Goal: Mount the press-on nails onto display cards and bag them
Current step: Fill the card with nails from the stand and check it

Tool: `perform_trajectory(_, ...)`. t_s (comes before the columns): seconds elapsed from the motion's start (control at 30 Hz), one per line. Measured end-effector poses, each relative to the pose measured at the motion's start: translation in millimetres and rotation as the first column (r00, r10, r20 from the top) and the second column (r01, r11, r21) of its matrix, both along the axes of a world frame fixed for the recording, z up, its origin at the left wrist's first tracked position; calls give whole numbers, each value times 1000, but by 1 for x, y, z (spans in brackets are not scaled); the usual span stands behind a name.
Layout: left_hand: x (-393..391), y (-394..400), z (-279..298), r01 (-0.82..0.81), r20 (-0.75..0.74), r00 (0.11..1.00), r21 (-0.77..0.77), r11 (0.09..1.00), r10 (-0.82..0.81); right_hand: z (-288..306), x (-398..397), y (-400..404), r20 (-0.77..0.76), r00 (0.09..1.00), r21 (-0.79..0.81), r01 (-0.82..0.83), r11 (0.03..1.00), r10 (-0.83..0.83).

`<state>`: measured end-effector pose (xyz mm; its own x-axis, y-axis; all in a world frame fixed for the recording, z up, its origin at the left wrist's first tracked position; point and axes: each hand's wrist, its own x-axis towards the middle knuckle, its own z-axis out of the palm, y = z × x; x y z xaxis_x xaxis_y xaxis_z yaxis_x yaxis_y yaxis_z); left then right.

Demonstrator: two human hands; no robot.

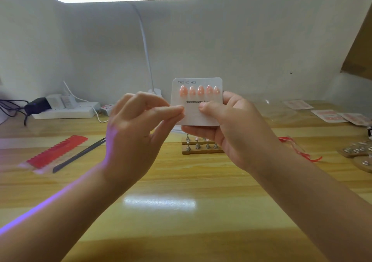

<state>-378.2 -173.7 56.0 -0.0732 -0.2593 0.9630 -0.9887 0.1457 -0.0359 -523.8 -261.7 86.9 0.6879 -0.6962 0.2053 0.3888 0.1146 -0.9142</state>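
A white display card (196, 100) printed "Handmade Nails" is held upright above the wooden table, with a row of several pink press-on nails (199, 90) across its upper part. My right hand (225, 124) grips the card from the right, thumb on its face and fingers behind. My left hand (138, 120) has thumb and forefinger pinched together at the card's left edge; whether something small sits between them is hidden. Below the card stand two wooden nail holders (201, 147) with metal pegs, a few carrying nails.
A red adhesive-tab strip (56, 153) and dark tweezers (80, 154) lie at the left. A power strip (64, 108) and lamp base (155, 92) sit at the back. More cards (330, 115), further peg holders (358, 153) and red string (298, 149) lie at the right.
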Motion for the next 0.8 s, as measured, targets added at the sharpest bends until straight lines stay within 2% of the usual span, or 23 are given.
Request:
perform_trajectory(0.43,1,-2,-1,-28,77,997,19,999,27,-2,0,-1,-8,1000,-26,21,999,-21)
perform_trajectory(0.5,0,-2,-1,11,23,1000,67,998,-13,-3,0,-3,-7,1000,-28,26,999,-26)
perform_trajectory(0.6,-6,-1,0,145,-213,970,131,981,-115,-3,0,-5,12,1000,-5,27,1000,-27)
perform_trajectory(0.67,-7,0,2,184,-329,934,117,976,-136,-3,-1,-7,22,999,14,29,999,-29)
perform_trajectory(0.73,-6,1,4,148,-329,939,129,981,-99,-3,-1,-7,23,999,18,34,999,-34)
perform_trajectory(0.8,-5,1,4,88,-252,967,160,983,-46,-3,-1,-8,17,999,8,41,999,-42)
